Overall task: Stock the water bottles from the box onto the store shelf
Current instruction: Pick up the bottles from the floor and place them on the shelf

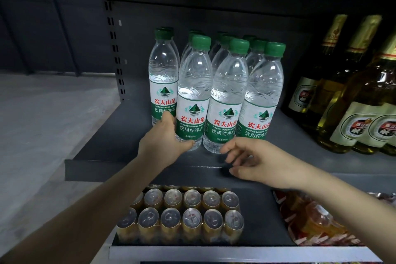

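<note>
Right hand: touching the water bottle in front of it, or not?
Apart. The head view shows the right hand with loosely curled fingers below the front middle bottle, dark shelf visible between them.

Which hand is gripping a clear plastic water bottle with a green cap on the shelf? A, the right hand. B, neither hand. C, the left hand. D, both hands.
C: the left hand wraps the clear plastic water bottle with a green cap; the right hand hangs free.
</note>
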Demonstrator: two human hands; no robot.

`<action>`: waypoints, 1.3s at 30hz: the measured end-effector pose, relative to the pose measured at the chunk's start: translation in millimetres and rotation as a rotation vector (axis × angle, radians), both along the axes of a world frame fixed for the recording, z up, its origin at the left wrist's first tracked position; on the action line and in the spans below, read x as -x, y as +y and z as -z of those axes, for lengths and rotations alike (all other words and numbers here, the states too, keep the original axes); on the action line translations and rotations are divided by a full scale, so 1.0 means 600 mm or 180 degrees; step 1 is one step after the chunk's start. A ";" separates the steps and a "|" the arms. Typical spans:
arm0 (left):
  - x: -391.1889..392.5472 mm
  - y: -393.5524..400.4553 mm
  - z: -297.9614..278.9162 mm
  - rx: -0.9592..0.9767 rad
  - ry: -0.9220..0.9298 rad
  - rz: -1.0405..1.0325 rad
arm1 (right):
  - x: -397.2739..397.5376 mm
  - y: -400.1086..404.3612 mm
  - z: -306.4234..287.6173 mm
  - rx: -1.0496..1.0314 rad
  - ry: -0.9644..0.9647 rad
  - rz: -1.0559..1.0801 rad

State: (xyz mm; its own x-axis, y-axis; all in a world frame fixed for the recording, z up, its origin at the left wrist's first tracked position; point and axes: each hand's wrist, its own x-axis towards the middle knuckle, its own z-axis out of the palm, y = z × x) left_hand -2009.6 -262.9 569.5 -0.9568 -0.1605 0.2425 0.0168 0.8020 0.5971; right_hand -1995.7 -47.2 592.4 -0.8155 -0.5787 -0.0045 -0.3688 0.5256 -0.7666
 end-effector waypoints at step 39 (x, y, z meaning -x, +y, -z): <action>-0.360 0.004 0.020 0.0001 -0.0117 0.0297 | -0.357 0.006 0.046 -0.0020 -0.0009 0.0220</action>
